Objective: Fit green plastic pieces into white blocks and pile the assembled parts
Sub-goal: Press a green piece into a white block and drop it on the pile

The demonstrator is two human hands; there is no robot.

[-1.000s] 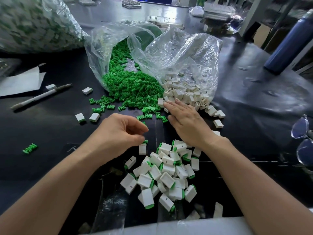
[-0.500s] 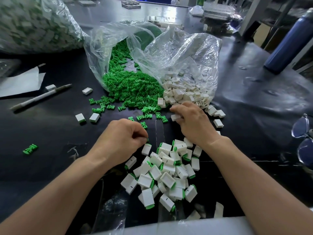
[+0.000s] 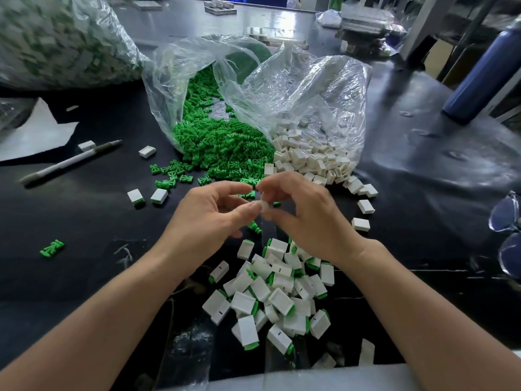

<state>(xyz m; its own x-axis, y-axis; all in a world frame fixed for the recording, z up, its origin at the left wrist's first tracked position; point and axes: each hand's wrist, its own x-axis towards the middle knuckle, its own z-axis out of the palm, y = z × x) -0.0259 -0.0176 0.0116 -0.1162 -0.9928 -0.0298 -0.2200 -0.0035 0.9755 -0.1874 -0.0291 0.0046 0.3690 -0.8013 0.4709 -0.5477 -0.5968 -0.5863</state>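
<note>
A blurred white block [image 3: 264,206] is showing half hidden, with the right hand [image 3: 307,218] pinching it just beyond the assembled pile [image 3: 276,297]. The left hand [image 3: 205,221] is curling against it, its hold unclear.

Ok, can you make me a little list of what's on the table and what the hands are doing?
hands: left hand and right hand pinch one white block together
green pieces: spilling from a clear bag
loose white blocks: spilling from a second bag beside it
finished parts: piled between the forearms
other: pen, blue bottle
</note>
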